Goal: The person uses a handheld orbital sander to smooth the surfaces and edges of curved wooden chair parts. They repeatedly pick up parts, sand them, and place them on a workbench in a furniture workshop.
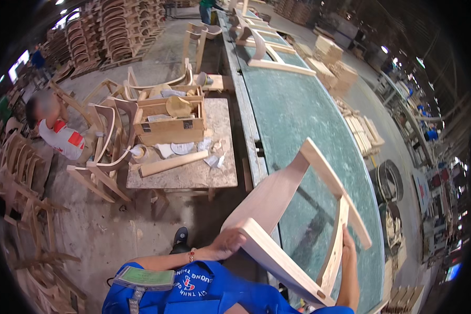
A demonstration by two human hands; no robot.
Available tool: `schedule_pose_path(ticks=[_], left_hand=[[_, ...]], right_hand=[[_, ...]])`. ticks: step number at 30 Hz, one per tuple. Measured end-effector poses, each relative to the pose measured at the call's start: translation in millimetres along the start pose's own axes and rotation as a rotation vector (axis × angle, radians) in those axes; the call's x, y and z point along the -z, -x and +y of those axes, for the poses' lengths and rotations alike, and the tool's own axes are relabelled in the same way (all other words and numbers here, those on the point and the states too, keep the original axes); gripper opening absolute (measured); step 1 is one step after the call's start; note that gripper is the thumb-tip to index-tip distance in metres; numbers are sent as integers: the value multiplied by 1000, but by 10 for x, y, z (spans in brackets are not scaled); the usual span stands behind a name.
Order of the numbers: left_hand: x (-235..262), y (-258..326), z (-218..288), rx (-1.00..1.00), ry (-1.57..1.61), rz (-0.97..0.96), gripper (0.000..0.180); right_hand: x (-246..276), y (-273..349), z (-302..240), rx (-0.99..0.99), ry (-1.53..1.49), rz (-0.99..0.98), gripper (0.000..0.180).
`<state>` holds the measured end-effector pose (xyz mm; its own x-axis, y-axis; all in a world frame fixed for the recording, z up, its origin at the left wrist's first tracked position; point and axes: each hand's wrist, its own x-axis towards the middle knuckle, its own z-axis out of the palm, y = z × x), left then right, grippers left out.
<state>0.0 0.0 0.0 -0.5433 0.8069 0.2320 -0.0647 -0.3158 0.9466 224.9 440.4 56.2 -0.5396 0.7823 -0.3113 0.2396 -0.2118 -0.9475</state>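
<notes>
A pale wooden chair frame (269,196), with a wide curved back panel, straight legs and a curved cross rail (334,246), stands tilted in front of me over the green conveyor belt (277,104). My left hand (226,245) is closed against the frame's near left corner, where the back panel meets a leg; part of its fingers is hidden behind the wood. On the other side, my right hand (349,254) grips the cross rail, its fingers partly covered by it.
Left of the belt, a worktable (220,170) bears a wooden box (170,131), a wooden bar (174,164) and crumpled scraps. More chair frames (280,65) lie farther up the belt. A person (63,133) sits among chair parts at left. Wood stacks (327,52) stand right of the belt.
</notes>
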Motion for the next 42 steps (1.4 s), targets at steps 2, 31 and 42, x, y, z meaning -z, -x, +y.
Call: schedule_pose_path(ticks=[2,31,42], left_hand=[[221,142,153,-77,-109,85,84],[2592,705,787,419,64,-812,87],[2362,427,382,1349,178,-577,65]], right_hand=[[-315,480,-376,-97,178,313,49],[-2990,6924,2070,271,-793,1378,42],[-3744,6079,3787,313,-1280,1385,57]])
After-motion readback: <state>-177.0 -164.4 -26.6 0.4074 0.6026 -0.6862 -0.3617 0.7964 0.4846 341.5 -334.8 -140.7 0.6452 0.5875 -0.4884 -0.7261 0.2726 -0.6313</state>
